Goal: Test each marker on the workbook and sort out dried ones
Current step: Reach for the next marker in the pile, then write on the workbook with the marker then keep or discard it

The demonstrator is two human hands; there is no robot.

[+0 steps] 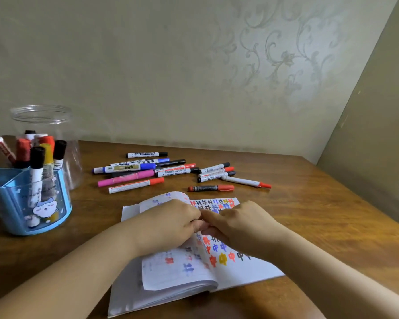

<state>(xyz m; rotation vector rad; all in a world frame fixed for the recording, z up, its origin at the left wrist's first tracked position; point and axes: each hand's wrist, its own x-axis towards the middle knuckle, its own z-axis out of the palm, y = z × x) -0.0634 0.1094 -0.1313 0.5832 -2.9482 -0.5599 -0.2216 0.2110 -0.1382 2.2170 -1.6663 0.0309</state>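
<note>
The workbook (184,272) lies open on the wooden table, its pages covered with red, blue, yellow and black characters. One thin page is lifted and curled over near the middle, and colours show through it. Behind the workbook, loose markers lie flat in a scattered group: a pink marker (127,178), a white marker with a red cap (136,185), a blue marker (124,168), a black-capped marker (146,154) farthest from the workbook, a dark marker with red ends (211,188), and a white marker with a red tip (247,181). All of them are capped. Left of the workbook, more markers stand upright in a blue pen holder (12,203).
</note>
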